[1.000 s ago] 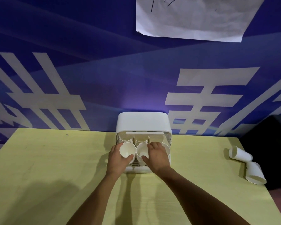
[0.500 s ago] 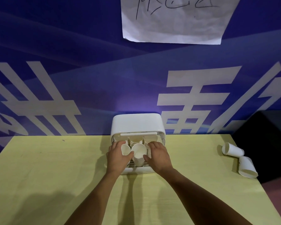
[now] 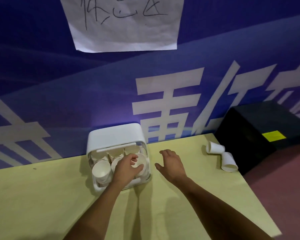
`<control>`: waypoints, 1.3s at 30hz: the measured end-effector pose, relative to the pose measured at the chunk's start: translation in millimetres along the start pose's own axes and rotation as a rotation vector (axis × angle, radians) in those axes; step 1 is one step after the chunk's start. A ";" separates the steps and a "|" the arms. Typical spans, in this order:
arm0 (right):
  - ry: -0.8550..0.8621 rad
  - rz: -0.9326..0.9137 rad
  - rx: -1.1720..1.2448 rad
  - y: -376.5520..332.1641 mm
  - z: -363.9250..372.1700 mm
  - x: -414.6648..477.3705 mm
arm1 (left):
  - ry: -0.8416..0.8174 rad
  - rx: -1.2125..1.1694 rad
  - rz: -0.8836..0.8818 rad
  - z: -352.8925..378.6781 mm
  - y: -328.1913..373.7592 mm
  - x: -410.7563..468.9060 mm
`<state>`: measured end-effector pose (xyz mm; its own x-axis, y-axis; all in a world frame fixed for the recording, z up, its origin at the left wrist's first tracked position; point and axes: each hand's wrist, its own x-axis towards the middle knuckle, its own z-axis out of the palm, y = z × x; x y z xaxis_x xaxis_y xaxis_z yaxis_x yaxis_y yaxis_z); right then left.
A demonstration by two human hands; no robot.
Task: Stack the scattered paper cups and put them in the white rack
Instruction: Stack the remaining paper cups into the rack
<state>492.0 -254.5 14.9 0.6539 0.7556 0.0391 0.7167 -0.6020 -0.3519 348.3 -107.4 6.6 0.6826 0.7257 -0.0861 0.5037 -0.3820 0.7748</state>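
The white rack (image 3: 114,135) stands against the wall at the back middle of the yellow table (image 3: 42,196), with several white paper cups inside. A stack of cups (image 3: 101,170) leans at its front left. My left hand (image 3: 126,168) reaches into the rack's front right and its fingers curl around the rim of a white cup (image 3: 140,161) there. My right hand (image 3: 171,163) hovers over the table just right of the rack, fingers spread and holding nothing. Two more paper cups lie on their sides near the table's right edge, one (image 3: 215,147) farther back, one (image 3: 229,161) nearer.
A dark box (image 3: 260,129) with a yellow label sits just beyond the table's right edge, behind the two lying cups. A blue banner wall with a white paper sheet (image 3: 125,23) rises right behind the rack.
My right hand has left the rack and moved out to the right, now holding nothing. My left hand has shifted from the left cup to the rack's front right. The view has swung right.
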 end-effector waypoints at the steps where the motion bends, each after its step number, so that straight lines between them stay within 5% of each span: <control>1: 0.007 0.025 0.005 11.1 -4.7 -1.6 | -0.015 0.016 0.016 7.9 8.4 1.7; 22: 0.020 0.404 0.055 270.3 -81.0 -27.9 | -0.342 0.131 0.184 238.8 187.5 48.2; 39: -0.097 0.550 0.037 355.6 -30.6 6.1 | -0.401 0.338 0.236 352.9 216.4 125.3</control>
<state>758.3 -471.9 -81.4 0.9028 0.3536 -0.2450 0.2657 -0.9063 -0.3288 729.7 -301.0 -57.5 0.9114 0.3498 -0.2167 0.4094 -0.7168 0.5645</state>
